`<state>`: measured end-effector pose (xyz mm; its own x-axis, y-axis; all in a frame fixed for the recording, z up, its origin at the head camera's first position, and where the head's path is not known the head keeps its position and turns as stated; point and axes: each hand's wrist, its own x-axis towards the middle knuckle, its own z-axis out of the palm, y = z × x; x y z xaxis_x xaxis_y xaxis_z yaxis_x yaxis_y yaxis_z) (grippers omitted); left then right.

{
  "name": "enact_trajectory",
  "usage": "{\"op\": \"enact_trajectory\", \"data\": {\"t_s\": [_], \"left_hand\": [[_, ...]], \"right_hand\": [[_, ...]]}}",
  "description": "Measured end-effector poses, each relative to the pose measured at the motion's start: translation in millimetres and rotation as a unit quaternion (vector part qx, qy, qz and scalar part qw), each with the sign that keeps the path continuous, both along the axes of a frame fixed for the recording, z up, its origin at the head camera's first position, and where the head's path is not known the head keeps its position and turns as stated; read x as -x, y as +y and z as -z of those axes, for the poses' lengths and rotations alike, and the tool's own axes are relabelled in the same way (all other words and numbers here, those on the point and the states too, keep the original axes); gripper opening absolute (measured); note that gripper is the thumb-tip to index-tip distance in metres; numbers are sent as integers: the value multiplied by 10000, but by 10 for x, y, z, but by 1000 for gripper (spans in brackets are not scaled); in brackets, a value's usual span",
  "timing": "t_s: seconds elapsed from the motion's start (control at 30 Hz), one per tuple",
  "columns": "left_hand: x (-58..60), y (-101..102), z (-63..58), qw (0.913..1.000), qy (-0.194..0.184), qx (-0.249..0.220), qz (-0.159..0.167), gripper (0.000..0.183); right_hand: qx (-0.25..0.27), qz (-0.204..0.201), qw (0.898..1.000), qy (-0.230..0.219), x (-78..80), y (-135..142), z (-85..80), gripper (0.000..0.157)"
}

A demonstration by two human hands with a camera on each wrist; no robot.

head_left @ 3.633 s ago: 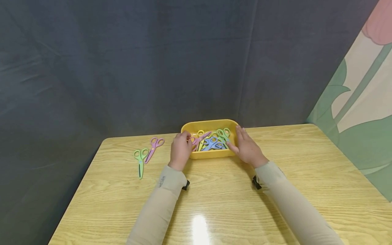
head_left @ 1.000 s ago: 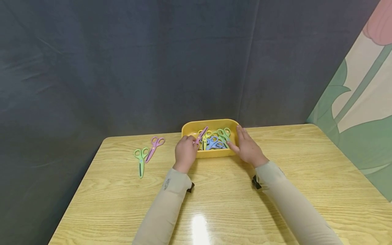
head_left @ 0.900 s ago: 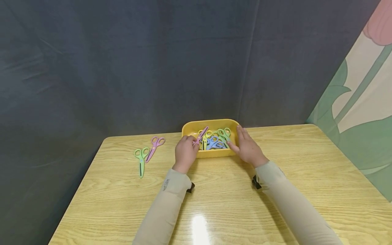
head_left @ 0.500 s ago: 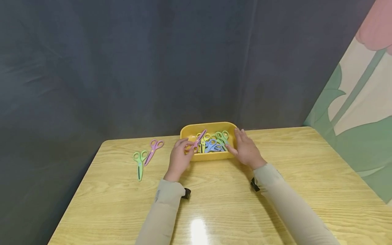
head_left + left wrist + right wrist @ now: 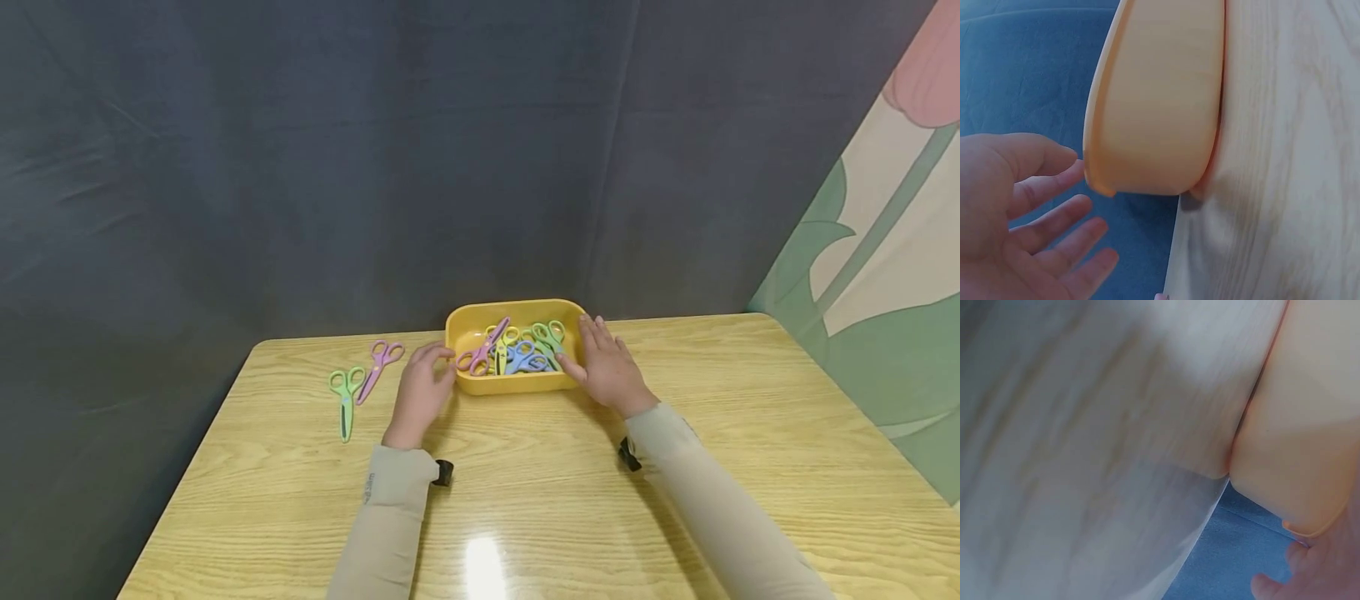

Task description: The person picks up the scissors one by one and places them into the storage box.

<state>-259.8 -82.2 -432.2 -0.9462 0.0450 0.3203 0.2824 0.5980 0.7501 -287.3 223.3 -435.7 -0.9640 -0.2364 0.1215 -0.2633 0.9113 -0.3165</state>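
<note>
A yellow plastic tray [image 5: 517, 384] stands at the table's back edge with several pairs of children's scissors inside. Pink scissors [image 5: 487, 344] lean across its left end, over yellow scissors [image 5: 502, 357]; blue scissors [image 5: 517, 359] and green scissors [image 5: 550, 343] lie further right. My left hand [image 5: 420, 393], fingers apart and holding nothing, is just outside the tray's left end; in the left wrist view its fingertips are beside the rim. My right hand [image 5: 611, 372] rests against the tray's right end, fingers extended along the rim and thumb over the front corner.
Left of the tray, purple scissors [image 5: 372, 377] and green scissors [image 5: 346, 407] lie on the wooden table [image 5: 540, 492]. A dark curtain [image 5: 420, 167] hangs right behind the table. At the right is a wall [image 5: 900, 283] with a flower picture.
My left hand held the pink scissors in the tray, let go of them, and moved left out of the tray. They now lie at its left end. My right hand has stayed in place.
</note>
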Motion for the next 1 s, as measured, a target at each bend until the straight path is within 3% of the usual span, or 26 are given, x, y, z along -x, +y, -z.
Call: {"op": "enact_trajectory", "data": {"t_s": [0.2, 0.4, 0.6, 1.0], "left_hand": [[-16, -123, -25, 9985, -192, 316, -394, 27], [-25, -306, -64, 9945, -515, 314, -856, 35], [-63, -511, -106, 9852, -1023, 238, -1357, 47], [-127, -836, -65, 9683, -1501, 374, -1962, 51]], "right_hand": [[48, 5, 10000, -81, -6, 0, -4, 84], [82, -2, 9999, -73, -1, 4, -3, 83], [113, -27, 9999, -79, 17, 1, 10, 83], [125, -39, 9999, -83, 23, 17, 12, 84]]}}
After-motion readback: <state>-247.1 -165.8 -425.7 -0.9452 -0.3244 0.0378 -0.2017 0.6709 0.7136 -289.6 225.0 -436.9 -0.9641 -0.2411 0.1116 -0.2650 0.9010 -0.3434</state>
